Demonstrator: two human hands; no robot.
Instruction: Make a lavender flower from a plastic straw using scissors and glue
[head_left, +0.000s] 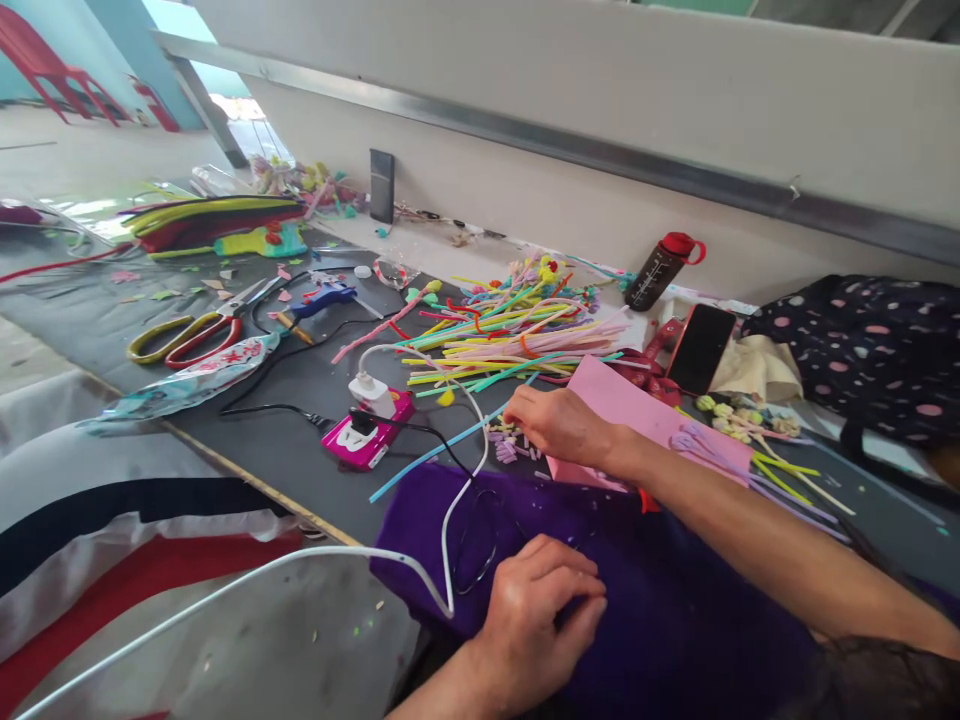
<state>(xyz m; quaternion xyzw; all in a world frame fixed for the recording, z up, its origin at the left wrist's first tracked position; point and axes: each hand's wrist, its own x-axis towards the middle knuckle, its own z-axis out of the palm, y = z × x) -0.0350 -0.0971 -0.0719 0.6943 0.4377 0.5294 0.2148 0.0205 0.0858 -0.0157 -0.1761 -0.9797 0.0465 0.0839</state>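
Observation:
My left hand (541,610) is over the purple cloth (675,600) in front of me, its fingers loosely bent, with a gap beside the thumb and nothing visible in it. My right hand (562,425) reaches over the near side of the table, fingertips pressed together above a small heap of cut lilac and cream pieces (510,447). Whatever it pinches is too small or hidden. Beside those fingertips runs a light blue pipe cleaner (435,455). Under and behind the right forearm lies a pink sheet (600,385), with lilac pipe-cleaner stems (701,445) on it.
Bundled pipe cleaners (517,350) lie beyond my right hand. A pink power strip (367,435) holds a white charger (371,393); its white cable (446,540) loops over the cloth. Scissors (202,335), a blue glue gun (326,297), a bottle (660,275) and a phone (701,347) surround them.

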